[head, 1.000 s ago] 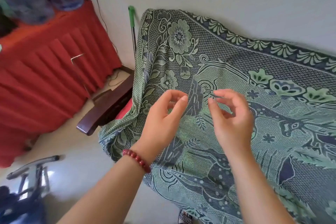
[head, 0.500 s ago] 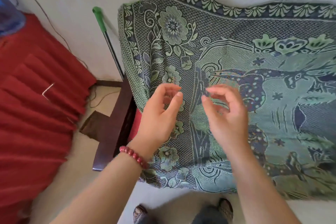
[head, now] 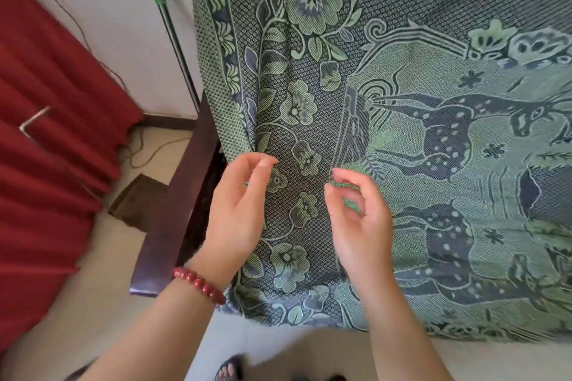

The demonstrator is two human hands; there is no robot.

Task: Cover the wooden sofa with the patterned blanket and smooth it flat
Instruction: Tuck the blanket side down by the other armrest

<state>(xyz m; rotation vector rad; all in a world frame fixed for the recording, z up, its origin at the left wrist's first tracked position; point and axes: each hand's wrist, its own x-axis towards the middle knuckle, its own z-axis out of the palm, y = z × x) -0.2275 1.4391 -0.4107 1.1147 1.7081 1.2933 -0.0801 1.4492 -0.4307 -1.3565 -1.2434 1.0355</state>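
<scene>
Far left of the patterned blanket [head: 433, 108] hangs a red pleated cloth [head: 46, 170]. Between that and the blanket's left edge a green-handled pole [head: 168, 28] leans on the wall. Just beside the blanket's left edge shows the dark armrest of the wooden sofa [head: 173, 226]; the blanket lies draped over the rest of the sofa, its fringed hem hanging at the front. The left hand [head: 238, 213], with a red bead bracelet [head: 198, 284] on its wrist, is over the blanket's flowered border, its fingers loosely curled with thumb and forefinger apart, gripping nothing. The right hand [head: 362, 226] is further in over the blanket, beside the deer pattern, fingers likewise loosely curled and parted, holding no cloth. Below the blanket's hem a sandalled foot [head: 229, 371] stands on the floor.
</scene>
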